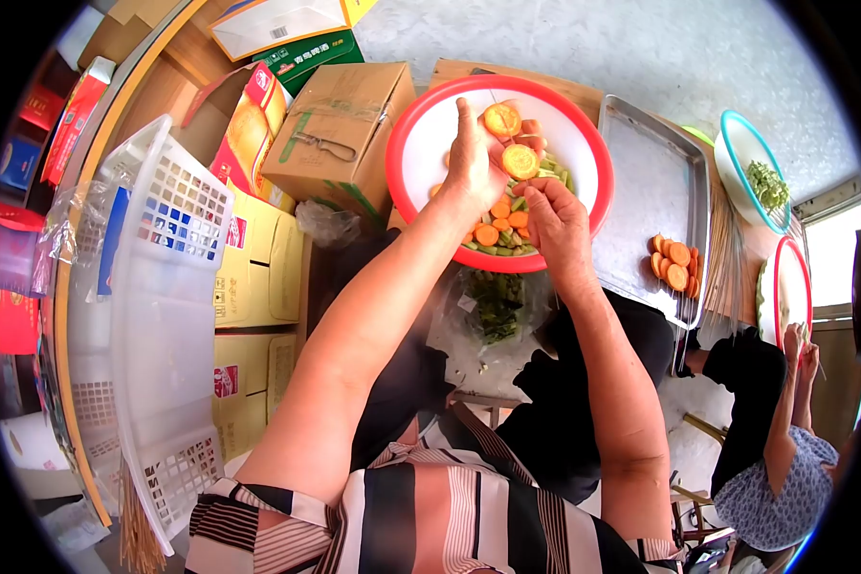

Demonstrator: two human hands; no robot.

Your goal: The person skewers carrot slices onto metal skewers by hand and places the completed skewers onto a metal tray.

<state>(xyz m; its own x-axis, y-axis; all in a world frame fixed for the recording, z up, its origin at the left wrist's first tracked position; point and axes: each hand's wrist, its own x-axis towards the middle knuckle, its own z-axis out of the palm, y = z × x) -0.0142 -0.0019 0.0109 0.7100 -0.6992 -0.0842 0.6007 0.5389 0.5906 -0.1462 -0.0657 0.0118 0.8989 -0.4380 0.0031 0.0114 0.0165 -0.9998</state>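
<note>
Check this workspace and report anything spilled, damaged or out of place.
Small pale scraps appear to lie on the floor near the bag of greens, like dropped trimmings. Crumpled clear plastic also sits beside the cardboard box, looking stray. Nothing else stands out.

tray (646,182): smooth metal | bowl (424,153): glossy plastic | carton (340,134): matt cardboard | skewers (725,230): wood
</note>
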